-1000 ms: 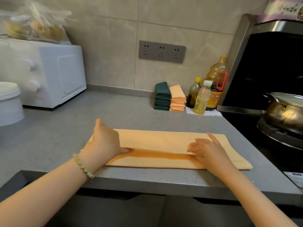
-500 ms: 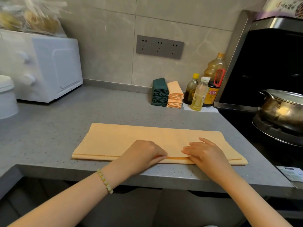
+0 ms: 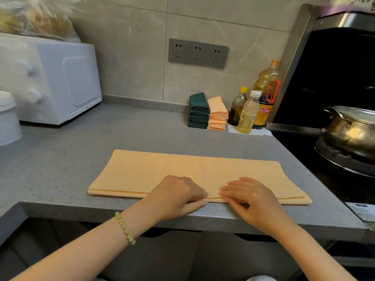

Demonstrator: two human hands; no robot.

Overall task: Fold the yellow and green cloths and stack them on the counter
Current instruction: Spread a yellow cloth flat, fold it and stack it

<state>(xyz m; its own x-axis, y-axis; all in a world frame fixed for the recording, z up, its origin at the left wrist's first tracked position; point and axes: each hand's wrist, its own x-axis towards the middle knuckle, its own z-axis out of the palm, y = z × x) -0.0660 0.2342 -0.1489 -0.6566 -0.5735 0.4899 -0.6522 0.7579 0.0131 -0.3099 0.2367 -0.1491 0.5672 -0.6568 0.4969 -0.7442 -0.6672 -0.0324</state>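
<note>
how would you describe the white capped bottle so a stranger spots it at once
Start at the grey socket strip on the wall; below and right of it, bottles cluster at the back of the counter, beside the folded yellow stack. The white-capped bottle stands frontmost, clear with pale yellow liquid; its neighbours are darker, capped yellow or orange.

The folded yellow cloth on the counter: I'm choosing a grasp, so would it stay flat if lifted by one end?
Probably not: the thin folded yellow cloth lies flat in layers, so it would likely droop, and the layers may slip apart.

Counter (image 3: 142, 134), yellow cloth (image 3: 162, 169), cloth stacks (image 3: 199, 112), perhaps microwave (image 3: 60, 82)
</note>
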